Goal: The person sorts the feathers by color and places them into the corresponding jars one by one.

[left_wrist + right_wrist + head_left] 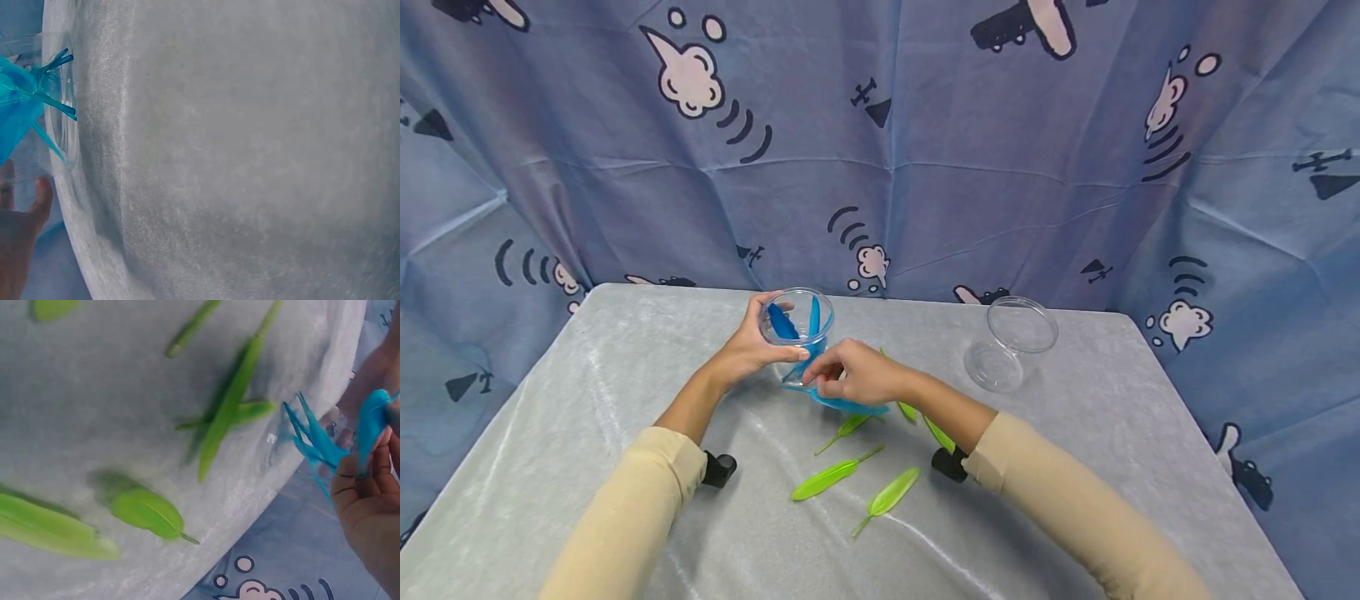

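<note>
My left hand point(751, 343) grips a clear plastic cup point(797, 340) from its left side, thumb across the front. Several blue feathers point(783, 322) stand inside the cup; in the left wrist view their quills point(57, 107) point toward its base. Close in front of the cup, my right hand point(867, 372) pinches a blue feather point(373, 422) between thumb and fingers. That feather point(850, 406) shows below the hand in the head view. Several green feathers point(826, 481) lie scattered on the table, nearest to me and under the right forearm.
A second clear plastic cup point(996, 367) stands at the back right of the grey cloth-covered table point(625, 358). A blue patterned curtain point(887, 150) hangs right behind the table's far edge. Black wrist cameras point(720, 469) sit beneath both sleeves.
</note>
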